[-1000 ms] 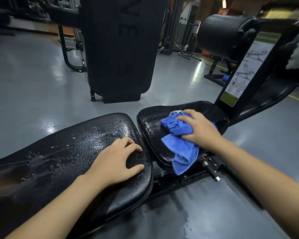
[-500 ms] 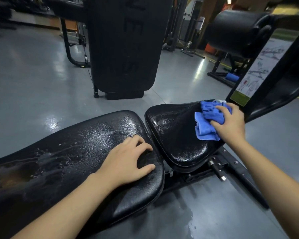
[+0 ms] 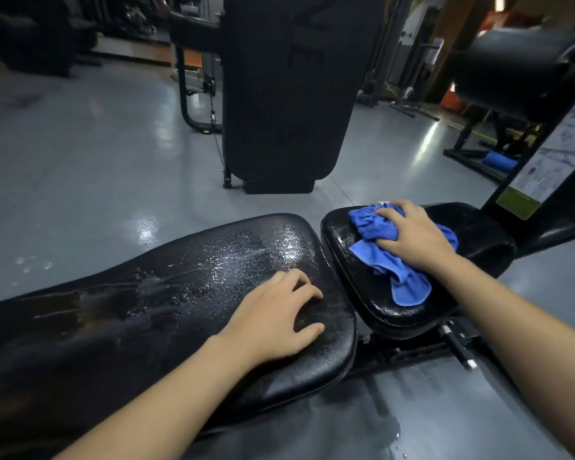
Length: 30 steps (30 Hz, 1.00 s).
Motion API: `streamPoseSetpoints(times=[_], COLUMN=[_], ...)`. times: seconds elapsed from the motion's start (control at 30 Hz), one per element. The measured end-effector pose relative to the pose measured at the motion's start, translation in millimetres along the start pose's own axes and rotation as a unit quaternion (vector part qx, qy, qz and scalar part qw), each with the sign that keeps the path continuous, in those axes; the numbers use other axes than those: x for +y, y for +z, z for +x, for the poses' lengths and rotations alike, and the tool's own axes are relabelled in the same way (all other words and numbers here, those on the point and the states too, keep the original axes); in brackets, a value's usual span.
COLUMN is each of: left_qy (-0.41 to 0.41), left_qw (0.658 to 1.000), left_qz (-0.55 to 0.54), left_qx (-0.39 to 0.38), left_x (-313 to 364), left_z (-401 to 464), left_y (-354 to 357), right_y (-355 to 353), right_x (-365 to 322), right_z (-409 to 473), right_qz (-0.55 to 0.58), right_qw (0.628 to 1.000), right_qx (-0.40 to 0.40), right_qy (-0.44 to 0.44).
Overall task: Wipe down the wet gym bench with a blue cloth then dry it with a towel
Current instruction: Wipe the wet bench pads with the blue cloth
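1. Far left: dark gym machines on a glossy grey floor; nothing legible there.
2. Long back pad of the bench, running from near left toward centre, beaded with water and streaked along its length; judged not yet wiped.
3. Left hand resting on the right end of that pad, fingers loosely curled and spread, clasping nothing; looks like a brace.
4. Centre far: tall black upholstered panel standing upright, with faint embossed letters too dim to read.
5. Narrow gap, then the seat pad to the right, its near rim glistening.
6. Blue cloth bunched on the seat pad, one tail trailing toward the near edge.
7. Right hand on top of the cloth, fingers curled into its folds, pressing it to the pad.
8. Key relation: unwiped wet surface lies to the left of the cloth, long axis left to right; left hand nearer it but empty, so a leftward sweep by the right hand across the gap seems called for.
9. Far right: instruction placard with exercise diagrams and a green strip, text too small to read; black roller pad above it; small blue roll on the floor beyond.
10. No towel in sight.
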<state>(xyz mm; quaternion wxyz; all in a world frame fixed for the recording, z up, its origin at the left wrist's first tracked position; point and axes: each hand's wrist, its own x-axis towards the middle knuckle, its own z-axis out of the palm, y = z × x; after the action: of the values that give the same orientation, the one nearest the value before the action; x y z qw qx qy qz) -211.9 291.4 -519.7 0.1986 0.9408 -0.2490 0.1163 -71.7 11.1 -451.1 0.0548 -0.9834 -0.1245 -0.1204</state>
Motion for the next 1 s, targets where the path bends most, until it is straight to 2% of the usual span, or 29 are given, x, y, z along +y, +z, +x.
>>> streamPoseSetpoints(times=[0.33,0.6,0.87,1.0], left_qy=[-0.040,-0.059,-0.061,-0.078], left_qw=[0.999,0.998,0.998,0.996], left_qz=[0.025,0.023,0.019,0.018], left_qx=[-0.014,-0.013,-0.021,-0.026], left_x=[-58.1,-100.6,-108.8,-107.7], left_z=[-37.9,-70.7,-60.4,-56.5], left_y=[-18.5,-23.8,-24.5,-24.5], right_y=[50.5,69.3,63.5,50.4], right_x=[-89.2,-112.0,-138.4,-143.3], right_z=[66.4,75.7,9.9,-41.4], right_qz=[0.025,0.121,0.125,0.117], right_qw=[0.996,0.988,0.960,0.951], right_qx=[-0.056,-0.040,-0.078,-0.099], right_qy=[-0.057,-0.083,-0.237,-0.267])
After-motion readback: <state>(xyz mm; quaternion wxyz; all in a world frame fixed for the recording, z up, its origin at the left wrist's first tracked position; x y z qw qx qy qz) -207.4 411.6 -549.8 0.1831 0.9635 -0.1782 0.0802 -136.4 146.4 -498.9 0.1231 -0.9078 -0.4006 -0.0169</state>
